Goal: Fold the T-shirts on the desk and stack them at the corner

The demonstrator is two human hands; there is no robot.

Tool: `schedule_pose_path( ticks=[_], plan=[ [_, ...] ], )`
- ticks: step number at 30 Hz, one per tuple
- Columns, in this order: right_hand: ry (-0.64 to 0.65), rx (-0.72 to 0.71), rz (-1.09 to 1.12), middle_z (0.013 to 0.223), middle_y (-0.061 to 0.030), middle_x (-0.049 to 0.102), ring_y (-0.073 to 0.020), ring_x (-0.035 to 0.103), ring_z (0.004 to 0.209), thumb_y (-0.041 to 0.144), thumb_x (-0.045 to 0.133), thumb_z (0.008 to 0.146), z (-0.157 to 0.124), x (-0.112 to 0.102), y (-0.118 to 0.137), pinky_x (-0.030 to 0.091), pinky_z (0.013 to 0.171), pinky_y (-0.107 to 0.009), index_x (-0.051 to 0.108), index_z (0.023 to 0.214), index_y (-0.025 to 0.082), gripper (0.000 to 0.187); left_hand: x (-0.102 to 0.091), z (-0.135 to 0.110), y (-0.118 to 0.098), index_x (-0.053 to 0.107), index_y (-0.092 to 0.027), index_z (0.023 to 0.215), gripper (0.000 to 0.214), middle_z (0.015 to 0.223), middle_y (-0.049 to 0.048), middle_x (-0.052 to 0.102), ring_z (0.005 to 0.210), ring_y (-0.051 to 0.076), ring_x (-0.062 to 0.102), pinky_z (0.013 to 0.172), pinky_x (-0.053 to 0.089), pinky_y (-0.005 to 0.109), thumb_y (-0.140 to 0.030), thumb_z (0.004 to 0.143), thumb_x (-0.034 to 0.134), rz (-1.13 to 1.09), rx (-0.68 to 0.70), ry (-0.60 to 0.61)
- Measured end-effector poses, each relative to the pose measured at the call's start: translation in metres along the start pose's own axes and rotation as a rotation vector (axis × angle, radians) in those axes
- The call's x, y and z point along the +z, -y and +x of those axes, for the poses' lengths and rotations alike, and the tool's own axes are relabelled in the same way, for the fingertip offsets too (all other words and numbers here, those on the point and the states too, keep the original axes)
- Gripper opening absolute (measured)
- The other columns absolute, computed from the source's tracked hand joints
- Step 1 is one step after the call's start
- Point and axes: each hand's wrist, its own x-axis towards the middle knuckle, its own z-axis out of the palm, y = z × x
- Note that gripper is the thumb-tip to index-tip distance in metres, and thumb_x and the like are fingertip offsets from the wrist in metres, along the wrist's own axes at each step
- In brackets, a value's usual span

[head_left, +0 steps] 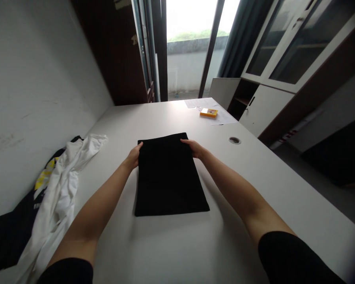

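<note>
Black short sleeves [290, 256] fill the lower corners of the head view, nearest the camera, with two bare forearms reaching forward from them over a smooth white surface [171, 248]. Between the forearms, at the middle of the surface, is a flat, roughly rectangular black piece of what looks like folded fabric [168, 177]. Its far corners are pinched by the person: the left hand [134, 156] grips the far left corner, thumb on top, and the right hand [194, 148] grips the far right corner in the same way. The fabric's underside is hidden, so I cannot tell whether all of it rests on the surface. Along the left side, beside a scuffed white wall [41, 79], lies a crumpled white cloth garment [66, 181], partly covering a black garment with a yellow print [14, 228]. Toward the far right edge, a small yellow-orange rectangular box [208, 113] sits on loose white paper sheets [226, 117], and nearer is a round cable hole [234, 140]. Beyond the surface stand a dark brown wooden cabinet [112, 51] at left, bright glass doors [189, 59] at centre, and a dark curtain [233, 43] and white cupboards with glass panes [266, 104] at right.
</note>
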Motion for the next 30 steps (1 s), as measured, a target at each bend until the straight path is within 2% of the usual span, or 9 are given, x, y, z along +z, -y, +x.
schedule_pose_path(
  ticks=[3,5,9,12,15,19,23,30],
  plan=[
    [-0.102,-0.048,-0.135,0.085,-0.0093,0.077,-0.0199,0.073,0.077,0.025,0.066,0.096,0.026,-0.007,-0.002,0.061,0.075,-0.03,0.069,0.098,0.013,0.013,0.002,0.025,0.002,0.067,-0.007,0.113,0.051,0.086,0.0146,0.075,0.081,0.024,0.075,0.079,0.062,0.036,-0.049,0.107,0.04,0.125,0.042,-0.08],
    [-0.187,-0.093,-0.365,0.094,-0.009,0.077,-0.0205,0.073,0.085,0.025,0.066,0.095,0.041,-0.01,-0.004,0.058,0.079,-0.029,0.07,0.101,0.013,0.014,0.0,0.036,0.004,0.068,-0.009,0.108,0.051,0.087,0.0144,0.076,0.084,0.025,0.075,0.079,0.061,0.035,-0.053,0.105,0.043,0.242,0.075,-0.14],
    [-0.404,-0.18,-1.031,0.112,-0.0092,0.076,-0.0258,0.068,0.109,0.035,0.065,0.096,0.052,-0.01,-0.013,0.051,0.089,-0.029,0.074,0.104,0.018,0.021,-0.003,0.049,0.011,0.072,-0.015,0.092,0.038,0.1,0.017,0.076,0.113,0.035,0.068,0.09,0.054,0.038,-0.051,0.097,0.06,0.554,0.14,-0.281],
    [-0.514,-0.185,-1.293,0.118,-0.0119,0.073,-0.0277,0.066,0.113,0.044,0.057,0.1,0.047,-0.005,-0.024,0.049,0.091,-0.033,0.072,0.113,0.02,0.03,-0.003,0.051,0.018,0.073,-0.019,0.09,0.03,0.111,0.018,0.075,0.127,0.039,0.059,0.097,0.048,0.041,-0.048,0.092,0.066,0.785,0.181,-0.36],
    [-0.589,-0.173,-1.363,0.117,-0.0143,0.073,-0.0293,0.067,0.109,0.047,0.048,0.104,0.04,0.001,-0.031,0.049,0.089,-0.036,0.067,0.121,0.021,0.037,0.0,0.05,0.025,0.074,-0.022,0.099,0.031,0.114,0.0178,0.074,0.123,0.038,0.061,0.096,0.047,0.042,-0.05,0.094,0.061,0.961,0.204,-0.409],
    [-0.636,-0.142,-1.358,0.116,-0.0147,0.072,-0.0293,0.066,0.109,0.044,0.044,0.105,0.035,0.002,-0.032,0.049,0.09,-0.037,0.064,0.125,0.021,0.036,0.003,0.047,0.027,0.073,-0.023,0.108,0.037,0.113,0.0176,0.074,0.113,0.035,0.065,0.09,0.047,0.04,-0.053,0.097,0.055,1.11,0.217,-0.456],
    [-0.663,-0.138,-1.327,0.115,-0.0142,0.072,-0.0285,0.066,0.109,0.044,0.043,0.105,0.038,-0.006,-0.032,0.048,0.089,-0.035,0.067,0.118,0.021,0.036,0.003,0.046,0.024,0.071,-0.023,0.113,0.044,0.113,0.0173,0.074,0.109,0.034,0.066,0.085,0.046,0.037,-0.057,0.101,0.045,1.184,0.236,-0.503],
    [-0.691,-0.163,-1.298,0.111,-0.0125,0.073,-0.027,0.067,0.105,0.047,0.041,0.105,0.047,-0.017,-0.037,0.047,0.087,-0.034,0.067,0.115,0.023,0.037,0.007,0.047,0.02,0.071,-0.023,0.114,0.049,0.11,0.0173,0.074,0.103,0.033,0.068,0.08,0.045,0.036,-0.057,0.104,0.036,1.265,0.267,-0.523]
  ],
)
